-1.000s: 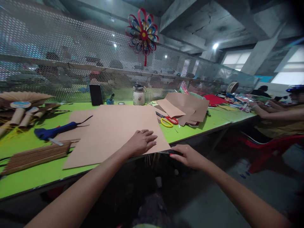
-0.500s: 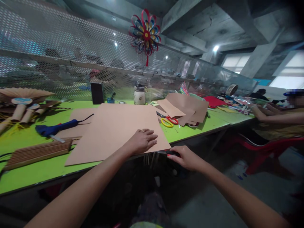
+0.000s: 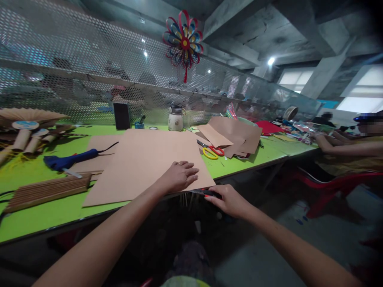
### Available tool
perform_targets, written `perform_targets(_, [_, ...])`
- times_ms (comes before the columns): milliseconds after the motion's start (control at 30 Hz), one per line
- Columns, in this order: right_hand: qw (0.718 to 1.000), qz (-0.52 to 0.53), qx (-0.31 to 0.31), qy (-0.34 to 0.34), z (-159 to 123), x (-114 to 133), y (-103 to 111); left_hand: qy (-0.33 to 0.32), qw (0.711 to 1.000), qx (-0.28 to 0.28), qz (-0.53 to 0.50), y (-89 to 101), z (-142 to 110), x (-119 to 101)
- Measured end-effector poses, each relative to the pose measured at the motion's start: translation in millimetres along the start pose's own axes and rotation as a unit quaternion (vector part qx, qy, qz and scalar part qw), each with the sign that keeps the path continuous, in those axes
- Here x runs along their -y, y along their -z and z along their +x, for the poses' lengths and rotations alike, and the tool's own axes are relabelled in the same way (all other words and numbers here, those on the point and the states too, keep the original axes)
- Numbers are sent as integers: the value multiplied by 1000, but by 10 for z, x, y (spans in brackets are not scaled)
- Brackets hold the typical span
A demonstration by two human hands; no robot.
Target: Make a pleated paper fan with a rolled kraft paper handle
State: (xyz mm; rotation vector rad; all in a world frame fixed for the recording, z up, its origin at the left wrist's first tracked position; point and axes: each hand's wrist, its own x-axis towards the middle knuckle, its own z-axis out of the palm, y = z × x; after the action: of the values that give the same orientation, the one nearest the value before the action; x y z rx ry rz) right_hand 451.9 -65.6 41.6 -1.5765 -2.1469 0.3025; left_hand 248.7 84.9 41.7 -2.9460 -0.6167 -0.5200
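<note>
A large sheet of brown paper (image 3: 143,159) lies on the green table (image 3: 44,215); its near edge hangs over the table's front edge. My left hand (image 3: 179,175) rests flat on the sheet's near right corner with fingers spread. My right hand (image 3: 229,199) is closed on a dark, thin cutter (image 3: 206,193) with a red part, held at the sheet's near edge just below the table's edge. The cutter's tip points left along that edge.
A blue glue gun (image 3: 64,162), a pleated brown paper strip (image 3: 48,191), paper rolls (image 3: 26,139), yellow-and-red scissors (image 3: 211,152), more brown sheets (image 3: 236,137), a jar (image 3: 175,119) and a black block (image 3: 121,116) stand on the table. Another person (image 3: 350,145) works at the right.
My right hand with the cutter has slid a little to the left along the sheet's near edge. My left hand has stayed on the paper.
</note>
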Motion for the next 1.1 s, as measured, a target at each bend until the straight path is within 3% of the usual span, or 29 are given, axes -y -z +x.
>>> perform_targets(567, [1000,-13,9,9,141,358,-196,-6,1000,7,13,45,-2,-34])
perform_targets(767, [1000,-3,13,6,171,333,-205,-32,999,13,4,72,31,-27])
perform_targets(933, [1000,17,3,9,159,240,-174,-55,998,34,-3,323,-98,243])
perform_targets(1100, [997,78,1,19,141,33,-43,5,999,51,12,671,-616,491])
